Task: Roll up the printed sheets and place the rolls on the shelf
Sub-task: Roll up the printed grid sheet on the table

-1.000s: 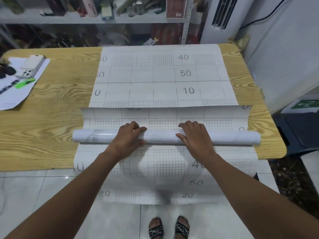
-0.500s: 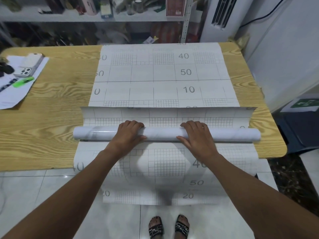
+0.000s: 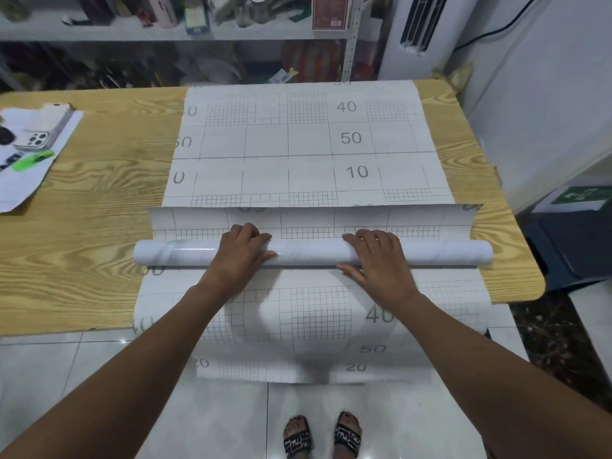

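Head view: the roll (image 3: 311, 251) is laid across the tabletop (image 3: 82, 260) near its front edge and gripped by the left hand (image 3: 241, 253) and right hand (image 3: 377, 256), fingers curled over it and thumbs at its near side. Its printed sheet (image 3: 314, 319) is draped over that edge, and a second sheet (image 3: 308, 144) is spread flat behind.

Wood-grain tabletop (image 3: 99, 246), rounded corners. One printed sheet (image 3: 308, 144) lies flat across the far half. A second sheet (image 3: 314, 313) covers the near half, its free end hanging over the near edge. A roll (image 3: 311, 252) rests crosswise on it. Left end: white paper (image 3: 20, 190) carrying a phone (image 3: 43, 130) and a green marker (image 3: 33, 159).
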`<action>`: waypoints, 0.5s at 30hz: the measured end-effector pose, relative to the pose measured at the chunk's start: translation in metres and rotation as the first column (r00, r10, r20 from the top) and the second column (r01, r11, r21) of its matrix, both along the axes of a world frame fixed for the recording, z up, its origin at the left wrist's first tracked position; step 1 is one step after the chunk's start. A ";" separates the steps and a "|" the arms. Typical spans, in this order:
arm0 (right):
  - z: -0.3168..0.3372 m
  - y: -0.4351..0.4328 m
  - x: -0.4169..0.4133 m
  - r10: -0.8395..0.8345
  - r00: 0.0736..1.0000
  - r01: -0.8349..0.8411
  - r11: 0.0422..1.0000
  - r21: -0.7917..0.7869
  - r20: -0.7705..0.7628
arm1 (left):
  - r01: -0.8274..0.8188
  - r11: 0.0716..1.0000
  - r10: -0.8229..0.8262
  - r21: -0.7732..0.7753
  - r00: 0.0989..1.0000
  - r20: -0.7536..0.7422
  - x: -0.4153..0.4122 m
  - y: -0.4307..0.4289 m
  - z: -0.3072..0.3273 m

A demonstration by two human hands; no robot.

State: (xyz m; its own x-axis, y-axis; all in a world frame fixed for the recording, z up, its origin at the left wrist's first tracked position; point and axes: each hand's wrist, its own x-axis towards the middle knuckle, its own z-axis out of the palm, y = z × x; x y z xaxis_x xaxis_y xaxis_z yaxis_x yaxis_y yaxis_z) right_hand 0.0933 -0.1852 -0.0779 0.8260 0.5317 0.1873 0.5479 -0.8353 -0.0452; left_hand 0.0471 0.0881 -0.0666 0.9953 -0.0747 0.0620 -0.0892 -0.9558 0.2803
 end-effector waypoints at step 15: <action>-0.001 0.007 0.010 -0.009 1.000 0.010 1.000 0.028 -0.023 | -0.133 0.989 0.133 -0.063 0.991 -0.008 0.009 -0.005 -0.002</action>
State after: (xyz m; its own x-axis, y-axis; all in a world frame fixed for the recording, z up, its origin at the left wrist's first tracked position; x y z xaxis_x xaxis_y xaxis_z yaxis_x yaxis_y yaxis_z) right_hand 0.1034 -0.1782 -0.0786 0.8353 0.5183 0.1835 0.5383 -0.8388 -0.0815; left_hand 0.0557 0.0830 -0.0684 0.9963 0.0625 0.0588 0.0388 -0.9393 0.3409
